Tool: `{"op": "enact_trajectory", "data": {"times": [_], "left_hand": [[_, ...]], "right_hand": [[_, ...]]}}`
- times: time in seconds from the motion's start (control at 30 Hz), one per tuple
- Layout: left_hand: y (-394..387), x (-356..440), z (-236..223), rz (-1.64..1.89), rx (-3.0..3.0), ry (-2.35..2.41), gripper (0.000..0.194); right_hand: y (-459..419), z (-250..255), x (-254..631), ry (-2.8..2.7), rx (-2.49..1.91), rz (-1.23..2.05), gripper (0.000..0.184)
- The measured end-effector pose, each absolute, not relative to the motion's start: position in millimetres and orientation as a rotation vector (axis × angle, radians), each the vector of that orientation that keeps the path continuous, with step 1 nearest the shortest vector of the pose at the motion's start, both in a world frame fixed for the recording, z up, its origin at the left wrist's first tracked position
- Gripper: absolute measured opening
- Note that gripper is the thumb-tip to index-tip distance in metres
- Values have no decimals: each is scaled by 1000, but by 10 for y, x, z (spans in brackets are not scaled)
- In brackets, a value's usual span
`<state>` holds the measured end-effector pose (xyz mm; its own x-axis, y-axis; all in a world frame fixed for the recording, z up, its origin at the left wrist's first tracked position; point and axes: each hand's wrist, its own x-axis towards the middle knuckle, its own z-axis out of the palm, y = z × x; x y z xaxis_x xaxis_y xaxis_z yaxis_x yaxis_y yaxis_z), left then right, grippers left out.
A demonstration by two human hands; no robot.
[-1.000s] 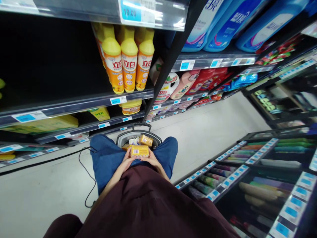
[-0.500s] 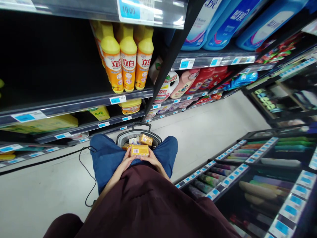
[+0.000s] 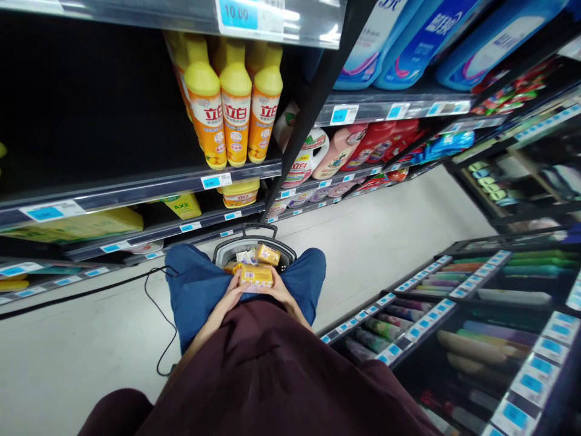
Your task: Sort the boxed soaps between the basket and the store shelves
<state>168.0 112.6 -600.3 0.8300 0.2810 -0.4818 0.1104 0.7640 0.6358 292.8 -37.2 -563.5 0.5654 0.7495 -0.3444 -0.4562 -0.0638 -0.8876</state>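
Between my knees, a yellow packet (image 3: 256, 275) with a small barcode label is held level by both hands. My left hand (image 3: 234, 289) closes on its left end, and my right hand (image 3: 278, 289) closes on its right end. Just beyond it stands a grey and black shopping basket (image 3: 287, 249) with its handle up. Inside the basket lie another yellow-orange packet (image 3: 267, 255) and a white packet (image 3: 247, 257); the packet in my hands hides part of the contents. The kind of product in the packets cannot be read.
Yellow detergent bottles (image 3: 236, 115) stand on the shelf ahead, above the basket. Blue bottles (image 3: 408, 45) and pink and red jugs (image 3: 338, 148) fill shelves at right. A black cable (image 3: 91, 295) runs left of my leg. Another shelf unit (image 3: 408, 315) stands at right.
The packet has tipped slightly in my hands, so more of its near side shows. Both hands keep their hold and barely move.
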Motion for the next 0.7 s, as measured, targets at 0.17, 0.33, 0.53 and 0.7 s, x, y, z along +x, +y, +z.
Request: {"op": "enact_trajectory", "data": {"times": [0.17, 0.33, 0.53, 0.7], "left_hand": [[1105, 1693, -6011, 138, 699, 609, 96], [1102, 1690, -5980, 139, 742, 549, 99], [1124, 1644, -6116, 133, 696, 527, 75], [1123, 1584, -6230, 42, 618, 517, 66]], "right_hand": [[-380, -5677, 2931, -173, -1263, 1048, 79], [-407, -5695, 2922, -106, -1232, 1192, 73], [-490, -5647, 2914, -174, -1217, 1373, 54], [-442, -5436, 2653, -170, -1148, 1410, 53]]}}
